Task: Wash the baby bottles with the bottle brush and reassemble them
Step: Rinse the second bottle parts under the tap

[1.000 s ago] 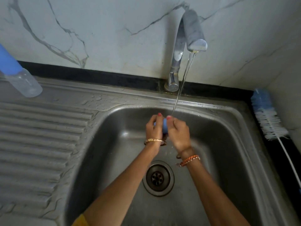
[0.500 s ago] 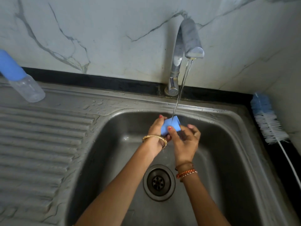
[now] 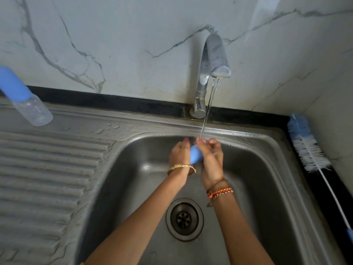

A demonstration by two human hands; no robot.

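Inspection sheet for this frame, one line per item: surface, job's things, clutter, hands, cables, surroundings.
Surface: steel sink, wet; ribbed drainboard on the left; drain open.
Job's things: blue bottle cap held under the water stream; capped baby bottle standing on the drainboard; bottle brush lying on the right ledge.
Clutter: nothing seen.
Hands: left hand and right hand both grip the cap.
Cables: nothing seen.
Surroundings: running faucet; marble wall.

Home kitchen: steel sink (image 3: 267, 150), tap (image 3: 214, 60), marble wall (image 3: 114, 35).
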